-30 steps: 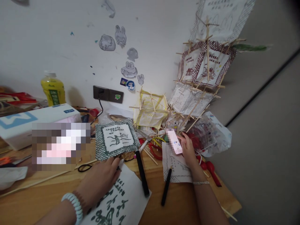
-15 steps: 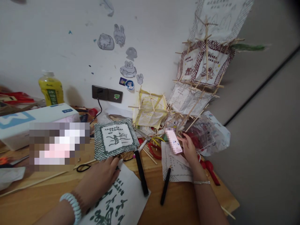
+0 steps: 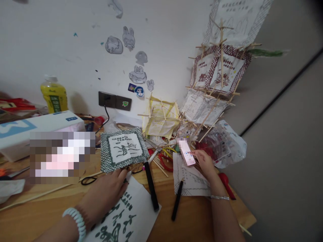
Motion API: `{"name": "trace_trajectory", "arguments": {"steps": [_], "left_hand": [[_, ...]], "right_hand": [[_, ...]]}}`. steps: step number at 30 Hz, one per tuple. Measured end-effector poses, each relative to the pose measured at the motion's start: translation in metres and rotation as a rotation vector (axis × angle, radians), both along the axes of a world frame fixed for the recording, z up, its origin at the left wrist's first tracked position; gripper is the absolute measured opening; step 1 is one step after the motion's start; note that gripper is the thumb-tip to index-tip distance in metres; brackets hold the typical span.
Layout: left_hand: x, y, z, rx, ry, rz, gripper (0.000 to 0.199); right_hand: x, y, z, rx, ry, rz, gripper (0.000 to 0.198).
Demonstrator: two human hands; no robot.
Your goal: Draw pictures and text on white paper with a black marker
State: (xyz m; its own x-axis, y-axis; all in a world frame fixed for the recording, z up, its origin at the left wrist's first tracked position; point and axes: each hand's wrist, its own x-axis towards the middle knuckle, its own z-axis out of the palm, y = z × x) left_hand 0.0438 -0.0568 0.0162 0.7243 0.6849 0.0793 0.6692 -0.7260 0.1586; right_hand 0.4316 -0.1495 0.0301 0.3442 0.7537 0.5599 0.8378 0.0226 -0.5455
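Observation:
My left hand (image 3: 112, 188) lies palm down on a white sheet with green brush drawings (image 3: 126, 215), its fingers stretched along the top edge. Just beyond the fingertips is a square picture with a green patterned border (image 3: 124, 147). My right hand (image 3: 204, 162) touches the lit screen of a smartphone (image 3: 187, 155) with an extended finger; its other fingers are partly hidden. Under the phone is a sheet with a pencil drawing (image 3: 188, 181). A black marker (image 3: 151, 188) lies across the green-drawn sheet's edge, and a black pencil (image 3: 177, 201) lies nearer the right arm.
Scissors (image 3: 153, 145) and thin wooden sticks (image 3: 160, 168) lie beyond the marker. A tiered stick-and-paper structure (image 3: 222, 70) leans by the wall at right, beside a yellow paper frame (image 3: 161, 121). At left are a white box (image 3: 37, 129) and a yellow drink bottle (image 3: 54, 95).
A finger of my right hand has come down onto the phone screen, and that hand has shifted slightly right and lower. My left hand stays in place on the sheet.

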Motion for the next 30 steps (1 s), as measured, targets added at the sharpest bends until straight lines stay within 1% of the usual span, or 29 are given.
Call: {"name": "trace_trajectory", "arguments": {"steps": [5,10,15,19,22,25,30], "left_hand": [[-0.001,-0.001,0.002,-0.002,0.009,0.012,0.034],[0.0,-0.002,0.004,0.002,0.024,0.012,0.032],[0.0,-0.003,0.004,-0.001,0.046,0.019,0.03],[0.0,-0.003,0.005,-0.005,0.052,0.02,0.032],[0.0,-0.002,0.005,-0.006,0.053,0.018,0.033],[0.0,-0.001,0.004,-0.004,0.051,0.011,0.033],[-0.001,-0.001,0.001,0.006,0.041,0.014,0.033]], "right_hand": [[0.003,0.003,-0.003,0.024,-0.02,-0.023,0.041],[-0.004,0.007,-0.007,0.001,-0.024,0.01,0.036],[-0.009,0.009,-0.009,0.011,-0.028,0.015,0.038],[-0.009,0.011,-0.01,0.011,-0.058,0.016,0.036],[-0.008,0.012,-0.011,0.014,-0.117,0.026,0.035],[-0.007,0.014,-0.014,0.029,-0.178,0.003,0.036],[-0.005,0.017,-0.021,0.028,-0.206,-0.056,0.039]]}}
